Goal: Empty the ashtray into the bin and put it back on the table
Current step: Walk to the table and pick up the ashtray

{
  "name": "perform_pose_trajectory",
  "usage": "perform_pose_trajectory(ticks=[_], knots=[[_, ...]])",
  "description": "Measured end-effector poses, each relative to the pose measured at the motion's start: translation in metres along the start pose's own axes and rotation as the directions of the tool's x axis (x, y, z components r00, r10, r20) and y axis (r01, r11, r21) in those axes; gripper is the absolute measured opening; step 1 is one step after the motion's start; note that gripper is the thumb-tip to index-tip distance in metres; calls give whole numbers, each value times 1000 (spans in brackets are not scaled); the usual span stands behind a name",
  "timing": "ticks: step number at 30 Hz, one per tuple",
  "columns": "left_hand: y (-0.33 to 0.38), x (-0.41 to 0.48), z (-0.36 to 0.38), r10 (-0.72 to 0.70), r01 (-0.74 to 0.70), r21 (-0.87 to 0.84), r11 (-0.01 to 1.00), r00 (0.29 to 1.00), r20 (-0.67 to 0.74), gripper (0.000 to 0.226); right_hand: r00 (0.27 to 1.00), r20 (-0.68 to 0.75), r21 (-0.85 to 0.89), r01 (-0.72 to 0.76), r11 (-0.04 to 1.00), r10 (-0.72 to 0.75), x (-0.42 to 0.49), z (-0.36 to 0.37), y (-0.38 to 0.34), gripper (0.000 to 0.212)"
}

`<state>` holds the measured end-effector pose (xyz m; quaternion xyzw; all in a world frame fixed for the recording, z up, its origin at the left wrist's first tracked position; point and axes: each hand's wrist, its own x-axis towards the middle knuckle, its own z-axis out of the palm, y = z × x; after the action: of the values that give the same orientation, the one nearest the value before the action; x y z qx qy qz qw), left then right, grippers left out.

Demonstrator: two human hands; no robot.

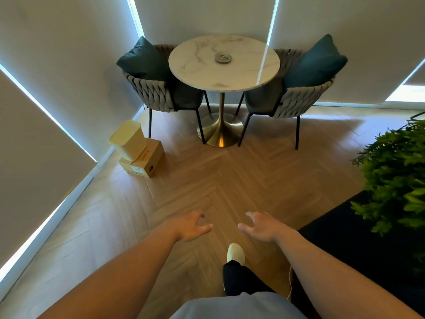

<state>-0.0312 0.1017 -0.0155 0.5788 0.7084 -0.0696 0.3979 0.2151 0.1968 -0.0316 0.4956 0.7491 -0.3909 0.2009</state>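
A small round metal ashtray sits near the middle of a round white marble table on a gold pedestal, far ahead of me. A pale yellow bin stands on cardboard boxes by the left wall, left of the table. My left hand and my right hand are stretched out low in front of me over the wooden floor, fingers spread, holding nothing. Both hands are well short of the table and the bin.
Two woven grey chairs with teal cushions flank the table. Cardboard boxes lie under the bin. A green plant and a dark rug are at the right. My foot steps on the herringbone floor.
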Motion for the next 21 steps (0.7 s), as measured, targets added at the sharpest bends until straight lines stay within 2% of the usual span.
perform_pose_trajectory(ticks=[11, 21], knots=[[43, 94, -70, -86, 84, -147, 986, 996, -7, 74, 999, 32, -19, 22, 1000, -21, 83, -104, 29, 82], [55, 154, -120, -72, 69, -133, 989, 997, -22, 74, 998, 64, -24, 23, 999, -22, 134, -166, 29, 83]])
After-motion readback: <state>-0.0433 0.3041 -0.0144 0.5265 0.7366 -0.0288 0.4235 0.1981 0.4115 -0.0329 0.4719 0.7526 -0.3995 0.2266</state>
